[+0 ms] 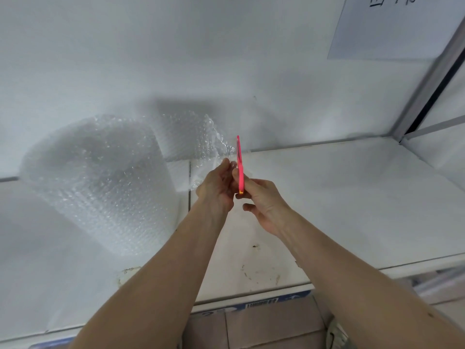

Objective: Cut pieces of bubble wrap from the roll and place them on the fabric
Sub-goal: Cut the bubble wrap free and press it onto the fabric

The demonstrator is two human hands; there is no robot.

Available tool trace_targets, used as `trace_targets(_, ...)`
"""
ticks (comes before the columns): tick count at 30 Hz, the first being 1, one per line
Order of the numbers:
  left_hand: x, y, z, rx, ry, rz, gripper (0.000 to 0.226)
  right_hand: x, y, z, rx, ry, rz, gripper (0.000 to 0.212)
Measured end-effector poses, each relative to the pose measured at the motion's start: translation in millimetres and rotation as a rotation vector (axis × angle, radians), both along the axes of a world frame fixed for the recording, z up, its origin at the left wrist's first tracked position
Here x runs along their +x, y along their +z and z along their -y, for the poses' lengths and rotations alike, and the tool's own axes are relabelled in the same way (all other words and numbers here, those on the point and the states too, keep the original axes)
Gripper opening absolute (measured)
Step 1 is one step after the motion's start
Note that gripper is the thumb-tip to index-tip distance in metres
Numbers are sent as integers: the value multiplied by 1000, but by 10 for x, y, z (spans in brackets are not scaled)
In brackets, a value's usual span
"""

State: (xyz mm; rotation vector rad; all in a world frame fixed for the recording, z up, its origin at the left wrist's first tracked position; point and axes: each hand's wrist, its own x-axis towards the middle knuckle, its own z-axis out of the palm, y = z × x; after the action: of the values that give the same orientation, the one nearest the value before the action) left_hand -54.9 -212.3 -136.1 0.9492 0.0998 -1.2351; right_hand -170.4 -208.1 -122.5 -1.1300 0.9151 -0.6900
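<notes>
A big roll of clear bubble wrap (100, 182) stands upright on the white fabric-covered table (339, 197) at the left. A loose sheet of bubble wrap (193, 137) trails from it to the right, up against the wall. My left hand (216, 187) pinches the sheet's free edge. Right beside it, my right hand (264, 205) grips a pink utility knife (240, 165) that points up and away, its tip at the sheet's edge. The two hands touch.
A white wall rises behind the table, with a paper sign (392, 26) at the top right. A metal frame post (432, 69) stands at the right. The table's front edge (251, 298) runs below my arms, with tiled floor (251, 328) under it.
</notes>
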Motion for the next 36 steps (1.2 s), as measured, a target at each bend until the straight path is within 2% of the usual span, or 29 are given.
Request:
trace_targets(5,22,32,-1,-13,-16,-50,15,-4,6,15,-11,-11,-1,34)
trace_targets(7,54,21,14,-4,6,-84,24,-3,-5,11,-20,-7,-9,36)
trace_targets(10,78,37,37,-6,20,-124,58,9,-40,1,-40,4,-41,43)
trace_targets(13,85,54,59,-40,43,-116,56,15,-68,-10,-72,26,-81,39)
trace_targets(16,101,27,71,34,30,-76,66,13,-70,-3,-73,26,-83,40)
trace_targets(20,93,19,58,43,8,-78,44,30,-40,16,-55,0,-52,62)
trace_targets(26,114,0,53,74,-5,-34,26,75,-31,4,-59,-6,-37,58)
trace_targets(29,102,28,39,96,-26,-1,29,82,-22,-2,-54,5,-27,56)
trace_targets(31,100,22,42,81,-30,0,26,78,-3,9,-33,21,-22,47)
trace_targets(34,106,6,48,57,-36,10,43,72,16,30,-20,24,-14,36)
trace_targets(36,123,-7,55,51,-33,9,43,74,19,35,-27,18,-6,36)
